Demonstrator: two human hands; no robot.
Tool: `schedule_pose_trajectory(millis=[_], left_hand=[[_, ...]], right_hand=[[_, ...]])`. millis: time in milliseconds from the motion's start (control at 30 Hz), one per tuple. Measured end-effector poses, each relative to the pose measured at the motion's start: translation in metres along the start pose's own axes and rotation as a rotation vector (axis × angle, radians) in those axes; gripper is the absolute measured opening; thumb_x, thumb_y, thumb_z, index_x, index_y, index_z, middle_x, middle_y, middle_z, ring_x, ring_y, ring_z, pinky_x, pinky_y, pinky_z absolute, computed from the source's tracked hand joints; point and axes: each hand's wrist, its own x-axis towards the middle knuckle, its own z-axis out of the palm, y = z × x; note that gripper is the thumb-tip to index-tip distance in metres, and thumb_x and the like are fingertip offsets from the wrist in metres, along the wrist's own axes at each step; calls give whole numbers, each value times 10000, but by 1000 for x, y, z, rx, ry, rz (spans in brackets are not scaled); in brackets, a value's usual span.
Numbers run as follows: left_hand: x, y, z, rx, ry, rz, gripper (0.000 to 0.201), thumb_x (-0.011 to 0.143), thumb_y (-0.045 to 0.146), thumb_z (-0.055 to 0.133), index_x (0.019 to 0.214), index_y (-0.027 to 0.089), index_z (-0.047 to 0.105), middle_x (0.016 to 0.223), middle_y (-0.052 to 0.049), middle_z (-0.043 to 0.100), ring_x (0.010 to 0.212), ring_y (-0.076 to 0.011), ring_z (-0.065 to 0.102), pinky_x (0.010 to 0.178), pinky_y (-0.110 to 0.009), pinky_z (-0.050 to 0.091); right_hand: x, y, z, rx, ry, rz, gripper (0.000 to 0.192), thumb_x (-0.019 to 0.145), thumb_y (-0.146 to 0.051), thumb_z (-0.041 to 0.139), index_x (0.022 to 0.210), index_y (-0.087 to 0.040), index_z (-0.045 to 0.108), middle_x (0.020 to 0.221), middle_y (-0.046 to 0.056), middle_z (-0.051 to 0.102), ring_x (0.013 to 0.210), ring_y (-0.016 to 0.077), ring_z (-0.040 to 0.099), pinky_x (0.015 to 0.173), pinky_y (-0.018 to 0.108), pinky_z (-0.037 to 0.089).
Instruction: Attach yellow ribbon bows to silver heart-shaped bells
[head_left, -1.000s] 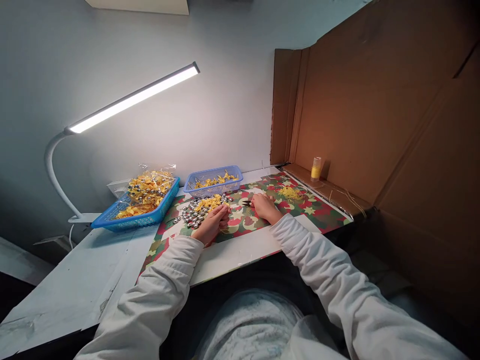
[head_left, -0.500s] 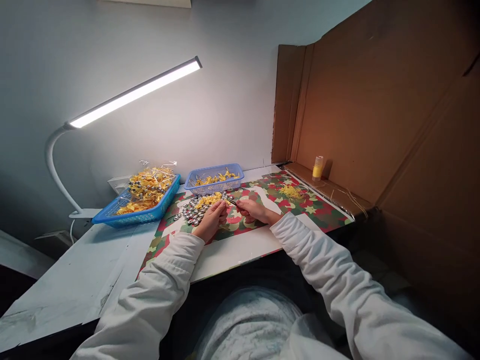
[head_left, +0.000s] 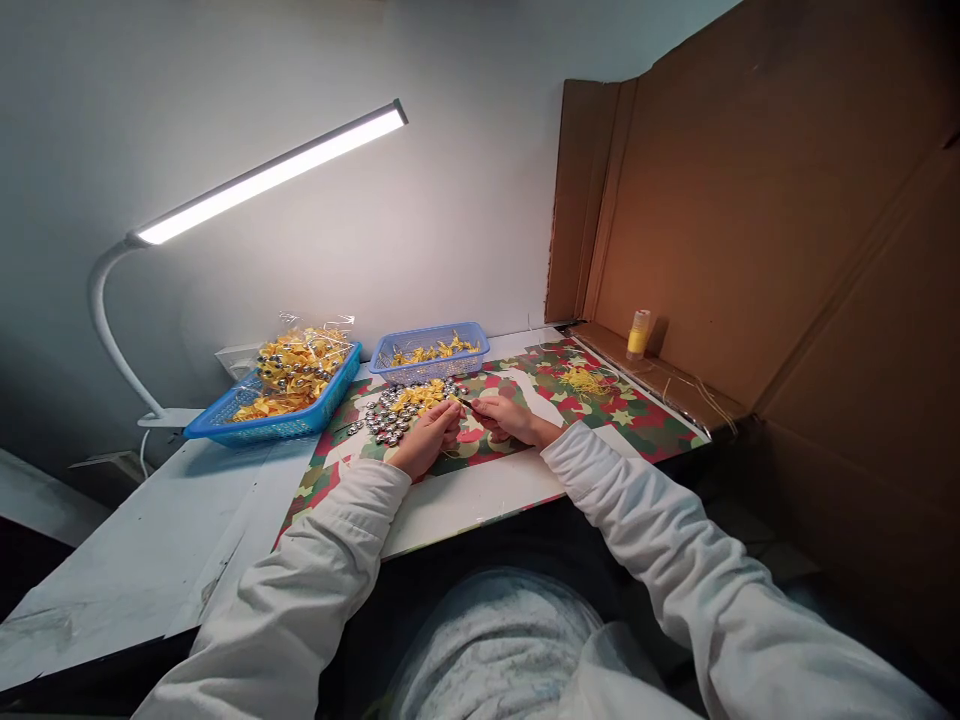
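Left hand [head_left: 429,436] lies curled on the camouflage-print mat [head_left: 637,415], its fingertips drawn together around something too small to make out. At 12 o'clock from it, just beside the knuckles, sits a heap of silver bells and yellow ribbon [head_left: 401,408]. Right hand [head_left: 504,418] rests at 3 o'clock from the left one, fingers pinched on a thin dark tool [head_left: 466,403] whose tip pokes toward 10 o'clock; what kind of tool it is cannot be told.

Left to right otherwise: a lit white desk lamp [head_left: 225,195] arches over the white table [head_left: 150,540]; a large blue basket [head_left: 277,415] holds a clear bag of yellow pieces; a small blue basket [head_left: 429,352] stands at 12 o'clock from the heap; a tangle of yellow thread [head_left: 580,381] lies on the mat; a small yellow spool [head_left: 637,335] stands on the ledge of a cardboard screen [head_left: 750,230]. Both white sleeves run off the lower edge.
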Motion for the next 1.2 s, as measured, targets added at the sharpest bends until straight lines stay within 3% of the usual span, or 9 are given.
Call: schedule_pose_trajectory(millis=[300,433,533,733,867,967,1100,1167,1200], left_hand=[[3,-3,-4,10,-2,0,464,680,516,779,706,176,463,564,103,273,423,-17,206,391,-124,174],[3,-2,-4,0,10,-3,459,688,519,772,702,178,466,557,106,256,418,-20,189,391,-131,175],[3,5,-5,-21,43,28,426,702,498,768,711,172,494,547,104,265,421,-25,204,397,-134,187],[3,54,-8,-110,207,228,330,778,373,713,643,170,490,554,65,394,501,-59,406,497,-166,374],[-1,109,-7,-100,222,392,279,852,330,638,658,173,514,623,38,479,570,-72,495,577,-195,439],[-5,150,3,-32,186,482,277,897,313,589,668,175,517,637,29,474,582,-80,511,585,-213,441],[-23,177,34,86,111,542,268,941,258,519,691,166,542,643,20,444,574,-83,499,582,-228,424],[-39,173,53,190,56,534,276,943,249,505,692,158,575,606,23,414,538,-83,466,546,-223,396],[-48,166,62,262,23,514,280,931,260,524,678,156,584,584,24,406,517,-82,441,517,-218,368]], right_hand=[[-1,-7,-5,-152,179,-41,368,925,-518,401,730,-208,442,558,-73,283,458,80,200,440,221,201],[-3,-8,-14,-635,541,-108,232,915,-383,512,785,-192,494,709,-4,515,629,126,464,583,250,338],[-5,-7,-21,-1008,680,32,156,888,-332,584,907,-180,558,897,58,618,811,185,554,671,283,387],[-1,1,-30,-1212,709,165,187,854,-353,632,916,-178,656,1160,133,573,1143,290,477,869,395,425],[2,-1,-25,-1060,756,28,178,824,-310,637,907,-155,665,1161,146,580,1165,300,469,947,437,404],[-2,-14,2,-544,457,12,281,903,-366,492,865,-135,647,1011,134,653,1022,247,583,921,398,449],[-10,-43,72,196,-419,218,583,939,-598,297,956,-129,643,1027,151,684,985,227,657,893,401,502],[-10,-62,103,274,-513,164,540,953,-574,296,955,-134,607,983,147,679,946,216,664,861,404,522],[-9,-72,113,232,-450,78,473,980,-507,274,916,-148,576,908,120,667,878,189,662,829,380,532]])
